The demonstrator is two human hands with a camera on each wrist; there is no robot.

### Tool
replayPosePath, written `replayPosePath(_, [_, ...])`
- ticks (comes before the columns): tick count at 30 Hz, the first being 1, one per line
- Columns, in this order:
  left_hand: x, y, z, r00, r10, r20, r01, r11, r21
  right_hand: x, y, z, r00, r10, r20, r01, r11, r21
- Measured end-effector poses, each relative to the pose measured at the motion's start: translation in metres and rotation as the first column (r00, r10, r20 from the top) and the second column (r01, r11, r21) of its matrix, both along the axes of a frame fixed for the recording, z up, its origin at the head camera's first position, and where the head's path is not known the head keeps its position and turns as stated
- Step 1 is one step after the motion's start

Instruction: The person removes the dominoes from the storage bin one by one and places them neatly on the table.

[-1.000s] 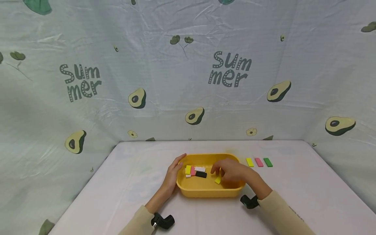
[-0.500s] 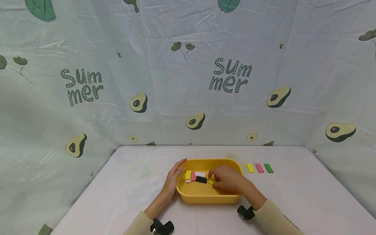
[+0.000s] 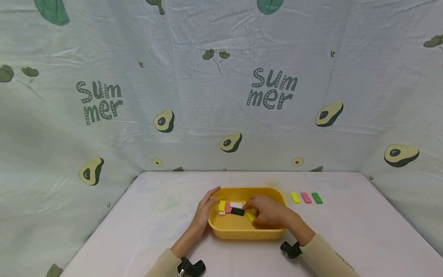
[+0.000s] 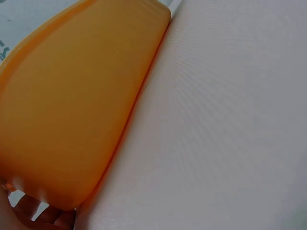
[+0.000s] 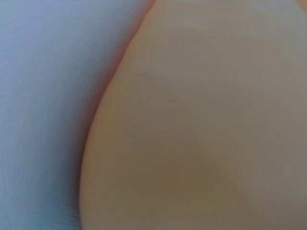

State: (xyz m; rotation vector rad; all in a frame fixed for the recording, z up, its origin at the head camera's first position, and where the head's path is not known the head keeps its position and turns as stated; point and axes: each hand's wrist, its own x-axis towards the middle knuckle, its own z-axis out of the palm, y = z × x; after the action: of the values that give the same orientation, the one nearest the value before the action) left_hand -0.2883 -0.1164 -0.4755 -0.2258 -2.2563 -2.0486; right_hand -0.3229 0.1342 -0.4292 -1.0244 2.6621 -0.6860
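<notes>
Yellow block [image 3: 250,215], one: inside tray [image 3: 247,235], pinched between thumb and finger of right hand [image 3: 268,211], shifted leftward over the past second to just beside black block [image 3: 237,211], placement apparently under way, release not yet made; left hand [image 3: 200,216] gripping tray rim.

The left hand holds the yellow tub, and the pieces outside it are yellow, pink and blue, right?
Not quite: in the head view, the rightmost piece outside the yellow tub is green, not blue. The left hand does hold the tub.
</notes>
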Motion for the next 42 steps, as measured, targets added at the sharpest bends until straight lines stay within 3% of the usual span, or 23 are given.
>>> replayPosePath(30, [-0.001,-0.002,-0.001,1.0,0.003,0.009,-0.002,1.0,-0.013,-0.001,-0.001,-0.003,1.0,-0.022,0.017,0.022,0.999,-0.045])
replayPosePath(38, [-0.001,-0.003,-0.002,1.0,0.0,0.007,0.0,1.0,0.009,0.0,0.0,0.005,0.996,-0.071,0.057,0.075,0.994,-0.074])
replayPosePath(42, [-0.001,-0.003,-0.001,1.0,-0.009,0.01,0.009,1.0,0.013,0.001,0.004,0.014,0.997,-0.07,0.014,0.071,0.995,-0.071])
